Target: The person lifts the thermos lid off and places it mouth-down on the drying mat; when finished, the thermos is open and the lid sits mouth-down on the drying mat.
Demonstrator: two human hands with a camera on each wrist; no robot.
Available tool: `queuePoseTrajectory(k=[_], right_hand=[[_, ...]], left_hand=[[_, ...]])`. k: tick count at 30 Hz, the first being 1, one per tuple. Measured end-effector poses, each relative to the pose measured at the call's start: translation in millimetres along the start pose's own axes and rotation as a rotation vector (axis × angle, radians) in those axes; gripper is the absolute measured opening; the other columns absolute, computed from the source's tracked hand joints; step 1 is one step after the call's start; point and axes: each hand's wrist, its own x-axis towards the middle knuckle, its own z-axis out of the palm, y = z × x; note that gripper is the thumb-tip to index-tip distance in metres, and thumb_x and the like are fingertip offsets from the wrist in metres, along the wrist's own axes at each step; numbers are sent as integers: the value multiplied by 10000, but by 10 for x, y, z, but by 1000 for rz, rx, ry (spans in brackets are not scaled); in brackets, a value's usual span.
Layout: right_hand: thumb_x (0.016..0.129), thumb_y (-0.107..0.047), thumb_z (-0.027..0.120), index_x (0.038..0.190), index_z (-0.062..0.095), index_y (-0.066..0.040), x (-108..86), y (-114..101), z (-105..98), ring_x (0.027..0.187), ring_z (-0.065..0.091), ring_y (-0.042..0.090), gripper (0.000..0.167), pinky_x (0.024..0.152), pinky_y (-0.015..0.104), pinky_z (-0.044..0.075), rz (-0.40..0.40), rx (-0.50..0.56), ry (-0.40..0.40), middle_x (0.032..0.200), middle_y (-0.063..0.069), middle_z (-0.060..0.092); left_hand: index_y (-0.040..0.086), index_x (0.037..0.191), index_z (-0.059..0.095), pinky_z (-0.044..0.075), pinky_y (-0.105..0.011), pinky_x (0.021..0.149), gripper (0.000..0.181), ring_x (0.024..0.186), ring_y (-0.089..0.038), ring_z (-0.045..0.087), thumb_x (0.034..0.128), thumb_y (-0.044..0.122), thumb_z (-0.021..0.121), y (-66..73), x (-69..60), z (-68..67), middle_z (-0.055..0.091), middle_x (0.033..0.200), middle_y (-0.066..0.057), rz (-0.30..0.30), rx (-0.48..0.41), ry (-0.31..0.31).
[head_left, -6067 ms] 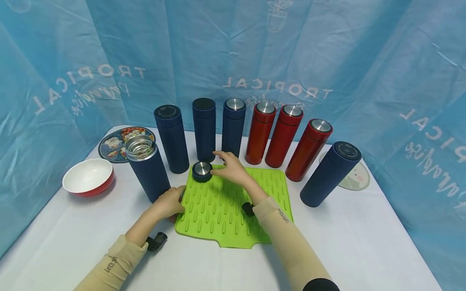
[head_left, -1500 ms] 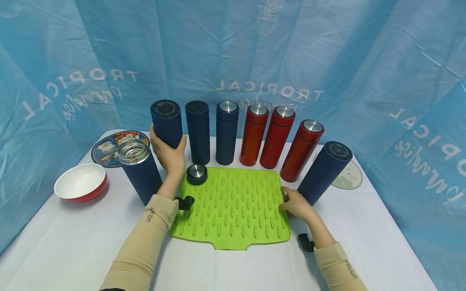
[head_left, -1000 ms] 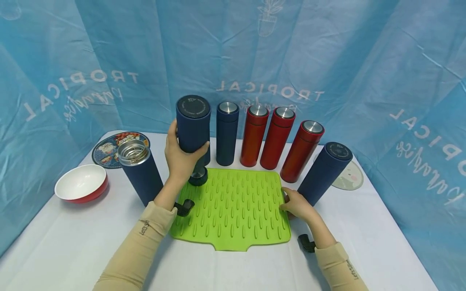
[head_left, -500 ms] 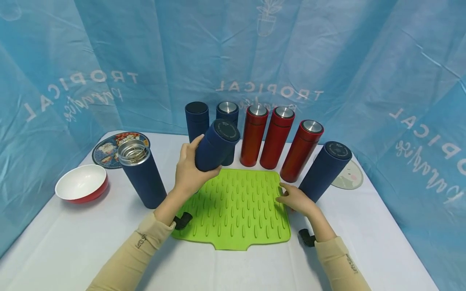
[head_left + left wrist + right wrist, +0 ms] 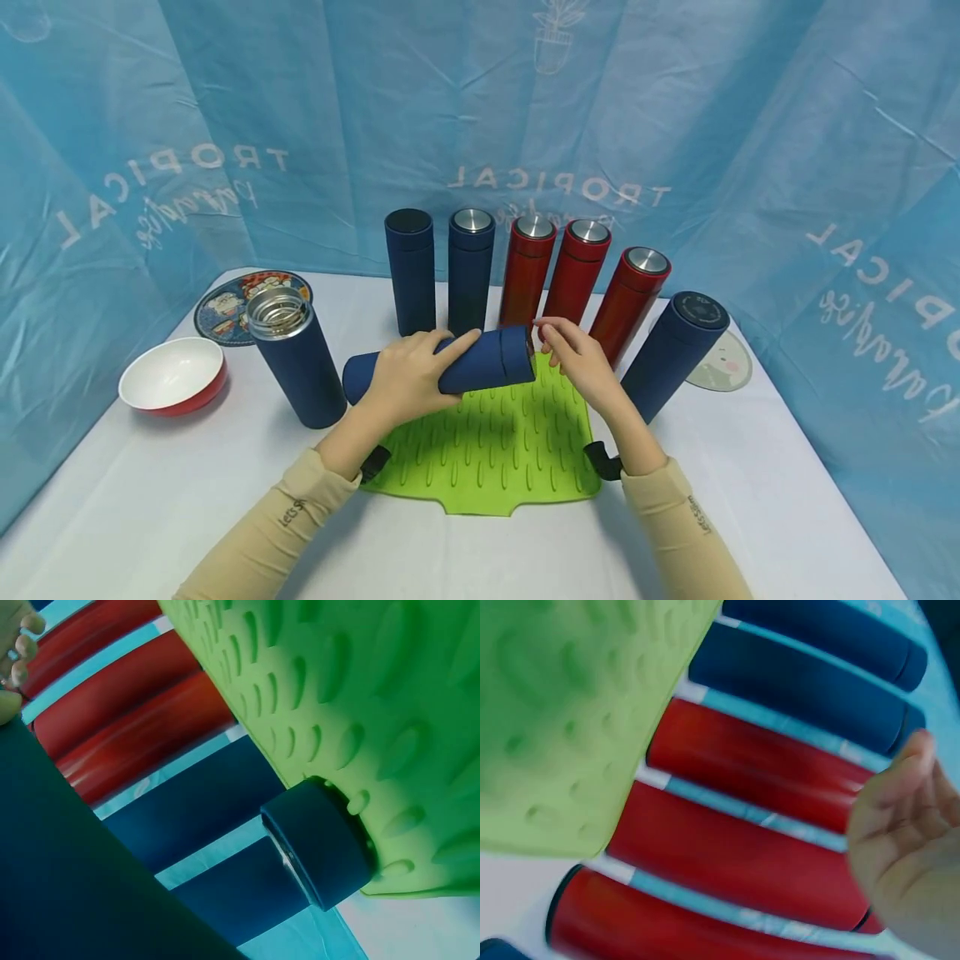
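Note:
My left hand [image 5: 405, 375] grips a navy thermos [image 5: 487, 362] from above, holding it nearly level over the green ridged mat [image 5: 487, 467]. Its seamed lid end points right; the end face is mostly turned away. Beside that end hovers my right hand [image 5: 581, 367], fingers loosely bent and apparently just apart from it. The right wrist view has that hand's palm [image 5: 907, 847] with nothing in it. A loose navy lid [image 5: 322, 840] lies on the mat's far left corner in the left wrist view, hidden in the head view. Left of the mat stands an uncapped navy thermos [image 5: 300, 367] with a steel mouth.
Behind the mat stand two navy thermoses, one with a dark top [image 5: 411, 271] and one with a steel top [image 5: 471, 271], then several red thermoses [image 5: 528, 271]. Another navy thermos [image 5: 675, 354] is at right by a pale round mat [image 5: 723, 362]. A bowl [image 5: 172, 379] and patterned mat [image 5: 225, 308] are left.
My left hand has lifted the navy thermos from the back left, brought it over the mat and tipped it sideways. My right hand has left the mat's right edge for its lid end.

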Motion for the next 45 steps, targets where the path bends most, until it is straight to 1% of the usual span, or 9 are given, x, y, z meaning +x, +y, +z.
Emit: queuePoseTrajectory(k=[4, 10, 17, 22, 26, 31, 35, 38, 45], right_hand=[[916, -642, 245, 1284, 512, -174, 5, -96, 96, 760, 557, 285, 652, 629, 337, 413, 85, -82, -55, 877, 75, 573], [881, -685, 283, 1165, 530, -136, -22, -101, 209, 646, 587, 262, 666, 593, 328, 396, 183, -129, -106, 781, 98, 552], [911, -576, 406, 1163, 483, -162, -45, -17, 239, 625, 501, 253, 491, 596, 340, 391, 122, -29, -170, 661, 120, 548], [934, -468, 451, 1244, 456, -175, -45, 73, 225, 886, 519, 268, 426, 782, 441, 420, 116, 83, -206, 989, 126, 574], [954, -359, 467, 1298, 416, -147, -54, 110, 221, 1007, 508, 278, 406, 816, 411, 425, 90, 117, -237, 1179, 144, 541], [957, -259, 486, 1321, 375, -103, -171, -53, 180, 1012, 539, 277, 412, 815, 401, 455, -8, 104, -256, 1182, 177, 542], [924, -332, 539, 1317, 374, -164, -154, 91, 190, 975, 547, 277, 458, 816, 469, 463, -78, 98, -247, 1135, 150, 559], [894, -363, 580, 1306, 382, -217, -102, 264, 210, 943, 548, 259, 480, 781, 413, 478, -113, 84, -227, 1099, 109, 572], [857, -309, 647, 1317, 385, -205, -103, 274, 175, 891, 537, 225, 540, 778, 406, 466, -204, 8, -212, 1022, 73, 584]], left_hand=[[271, 1369, 447, 515, -405, 719, 875, 890, -261, 614, 597, 463, 813, 16, -14, 39, 595, 1075, -85, 42, 50, -69], [278, 1380, 434, 511, -424, 737, 877, 897, -272, 615, 612, 480, 804, 14, -21, 83, 587, 1087, -97, 63, 74, -108], [269, 1359, 469, 522, -413, 684, 824, 832, -275, 632, 659, 643, 692, -4, -19, 116, 607, 1037, -107, 83, 84, -52], [259, 1347, 489, 526, -405, 675, 788, 826, -280, 633, 692, 671, 641, -16, -10, 118, 624, 1019, -114, 139, 124, -18], [264, 1342, 495, 528, -402, 682, 773, 835, -280, 630, 699, 670, 634, -23, 2, 113, 629, 1019, -111, 157, 140, -24], [272, 1337, 499, 529, -396, 698, 771, 844, -275, 633, 692, 668, 643, -35, 12, 109, 636, 1027, -102, 175, 141, -34], [278, 1329, 508, 531, -386, 693, 773, 831, -272, 636, 678, 668, 656, -44, 19, 114, 641, 1020, -99, 190, 140, -24], [279, 1325, 512, 532, -379, 683, 772, 822, -273, 637, 675, 668, 659, -46, 30, 118, 641, 1017, -101, 201, 134, -16], [286, 1318, 517, 531, -373, 662, 771, 828, -273, 635, 667, 674, 661, -63, 53, 123, 635, 1021, -101, 217, 120, -17]])
